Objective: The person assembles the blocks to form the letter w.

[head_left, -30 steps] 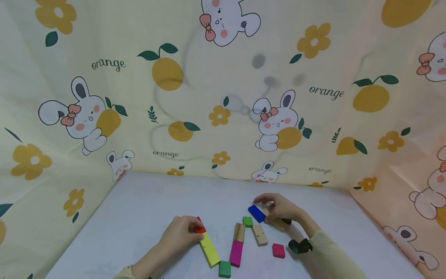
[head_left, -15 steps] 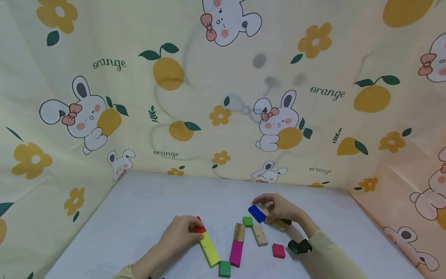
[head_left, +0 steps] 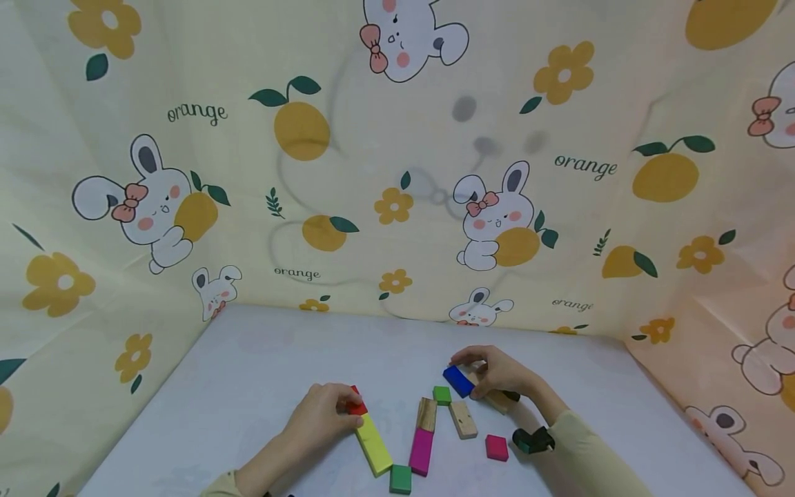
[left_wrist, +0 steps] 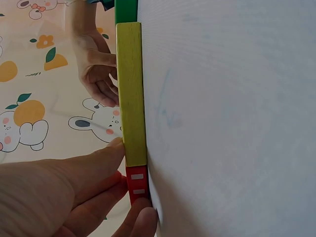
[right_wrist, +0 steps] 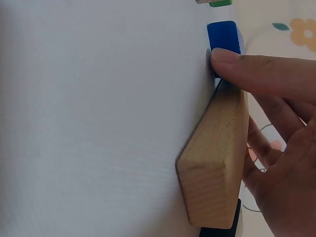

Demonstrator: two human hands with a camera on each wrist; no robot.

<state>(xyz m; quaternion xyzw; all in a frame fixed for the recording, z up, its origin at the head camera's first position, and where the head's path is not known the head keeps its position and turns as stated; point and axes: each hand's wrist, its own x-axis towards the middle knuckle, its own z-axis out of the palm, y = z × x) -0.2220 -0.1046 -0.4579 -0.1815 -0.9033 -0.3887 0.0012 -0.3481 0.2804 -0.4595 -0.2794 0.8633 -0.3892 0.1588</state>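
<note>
My left hand (head_left: 324, 414) pinches a red block (left_wrist: 138, 182) between thumb and fingers. That block butts against the end of a long yellow block (head_left: 374, 445), and the thumb tip lies along the yellow side. A green block (head_left: 400, 479) meets the yellow one's near end. At the back right, my right hand (head_left: 499, 369) holds a blue block (right_wrist: 224, 37), thumb on its near end and fingers reaching round the far side. A plain wooden block (right_wrist: 212, 143) lies end to end with the blue one, partly under the hand in the head view.
Between the hands lie a magenta block (head_left: 421, 452), a brown-grained wooden block (head_left: 426, 414), a light green block (head_left: 442, 395) and a pale wooden block (head_left: 463, 420). A pinkish-red block (head_left: 496, 447) sits by the right wrist's black camera (head_left: 534, 440). Patterned cloth (head_left: 348, 172) walls the white table.
Both hands stay in place on their blocks, and the blocks have not moved. The head view has shifted very slightly.
</note>
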